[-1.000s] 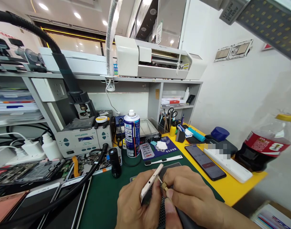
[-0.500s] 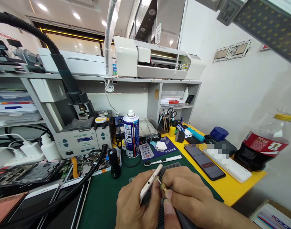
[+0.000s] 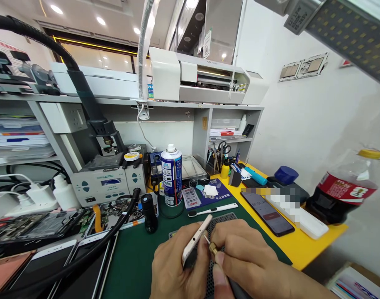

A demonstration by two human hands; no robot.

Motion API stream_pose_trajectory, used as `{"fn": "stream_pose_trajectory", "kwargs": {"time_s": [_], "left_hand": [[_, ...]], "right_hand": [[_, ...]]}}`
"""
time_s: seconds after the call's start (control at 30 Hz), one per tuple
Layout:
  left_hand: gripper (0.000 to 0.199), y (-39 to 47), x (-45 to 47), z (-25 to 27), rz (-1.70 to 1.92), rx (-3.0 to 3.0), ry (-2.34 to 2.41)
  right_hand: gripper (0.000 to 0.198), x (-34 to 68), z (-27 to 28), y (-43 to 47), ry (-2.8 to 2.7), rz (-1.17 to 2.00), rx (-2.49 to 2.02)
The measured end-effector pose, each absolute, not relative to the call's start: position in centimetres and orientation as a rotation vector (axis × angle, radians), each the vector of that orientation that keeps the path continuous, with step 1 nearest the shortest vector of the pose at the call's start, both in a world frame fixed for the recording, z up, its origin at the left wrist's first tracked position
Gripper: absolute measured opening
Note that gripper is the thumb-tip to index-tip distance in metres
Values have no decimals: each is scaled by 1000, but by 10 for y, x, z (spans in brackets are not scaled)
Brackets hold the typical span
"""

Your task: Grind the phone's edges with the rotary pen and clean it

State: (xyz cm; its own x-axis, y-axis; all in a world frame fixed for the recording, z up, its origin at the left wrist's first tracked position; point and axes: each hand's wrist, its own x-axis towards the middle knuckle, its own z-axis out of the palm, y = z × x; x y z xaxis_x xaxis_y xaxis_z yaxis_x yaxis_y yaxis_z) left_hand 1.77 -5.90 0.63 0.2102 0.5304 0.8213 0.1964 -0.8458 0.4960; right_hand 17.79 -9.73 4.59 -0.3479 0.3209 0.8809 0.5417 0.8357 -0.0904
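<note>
My left hand point(image 3: 179, 261) is closed on a smartphone point(image 3: 196, 241) tilted on its edge, its pale pinkish frame facing up and right. In my right hand point(image 3: 246, 253) I pinch a brass-collared needle tool point(image 3: 213, 248) with a dark handle, partly hidden by the fingers. Its thin tip points up and left, close to the phone's side and my left thumb; whether it touches the phone I cannot tell. Both hands are over a dark perforated pad point(image 3: 222, 220) lying on the green mat point(image 3: 130, 257).
Beyond the hands lie a black-and-white brush point(image 3: 213, 209) and a blue spray can point(image 3: 171, 176). A small black flashlight point(image 3: 149, 214) stands left. Another phone point(image 3: 267, 212), a white box point(image 3: 305, 220) and a cola bottle point(image 3: 342, 191) are at right. Black hose point(image 3: 93, 259) crosses phone parts at left.
The needle tool and my right fingers have shifted very slightly downward. My left hand keeps the phone in practically the same position.
</note>
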Motion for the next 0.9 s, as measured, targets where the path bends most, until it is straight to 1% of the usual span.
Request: {"fn": "stream_pose_trajectory", "kwargs": {"time_s": [0.13,0.33,0.47,0.73,0.9], "left_hand": [[19,-61,18,6,1677,2210,684],[28,-64,23,6,1733,2148,648],[23,-60,21,4,1689,2197,671],[22,-60,20,4,1696,2204,697],[21,-60,19,4,1692,2222,675]], "right_hand": [[29,178,46,-96,-1951,-262,-605],[28,179,50,-97,-1965,-320,-560],[28,180,51,-100,-1962,-355,-607],[25,180,48,-100,-1969,-387,-611],[27,181,50,-100,-1985,-282,-614]]}}
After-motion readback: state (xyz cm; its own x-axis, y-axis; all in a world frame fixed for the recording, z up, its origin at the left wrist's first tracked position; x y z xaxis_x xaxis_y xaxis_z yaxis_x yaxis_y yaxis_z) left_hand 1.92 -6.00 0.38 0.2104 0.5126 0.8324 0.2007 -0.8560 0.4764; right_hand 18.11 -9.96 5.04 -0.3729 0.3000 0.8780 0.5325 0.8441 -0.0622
